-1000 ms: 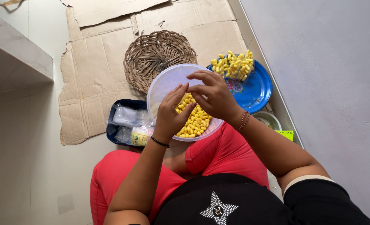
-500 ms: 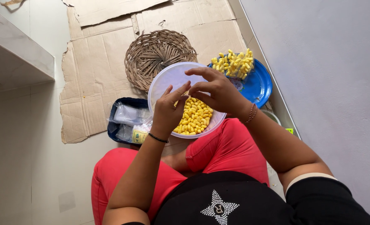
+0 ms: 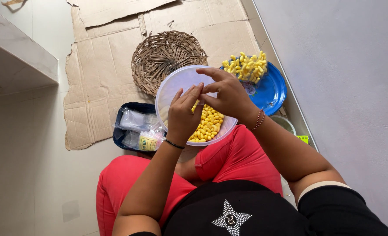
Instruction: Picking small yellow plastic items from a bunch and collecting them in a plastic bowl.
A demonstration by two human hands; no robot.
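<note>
A round translucent plastic bowl (image 3: 172, 89) rests on my lap, with a heap of small yellow pieces (image 3: 209, 124) in its near side. Both hands hover over it. My left hand (image 3: 183, 118), a dark band on its wrist, reaches its fingers up toward my right hand (image 3: 229, 96), which wears thin bracelets. The fingertips of the two hands meet above the bowl. Whatever is pinched between them is hidden. Just right of the bowl, a blue plate (image 3: 272, 91) carries a pile of larger yellow pieces (image 3: 245, 66).
A round woven basket tray (image 3: 165, 54) lies beyond the bowl on flattened cardboard (image 3: 98, 78). A dark blue tray (image 3: 130, 126) with small plastic bags sits left of my red-clad knee. A grey wall (image 3: 342, 78) runs along the right; a stone ledge (image 3: 15, 57) juts out at left.
Both hands have lifted slightly off the yellow heap, and their fingertips have come together above the bowl. The bowl has barely shifted.
</note>
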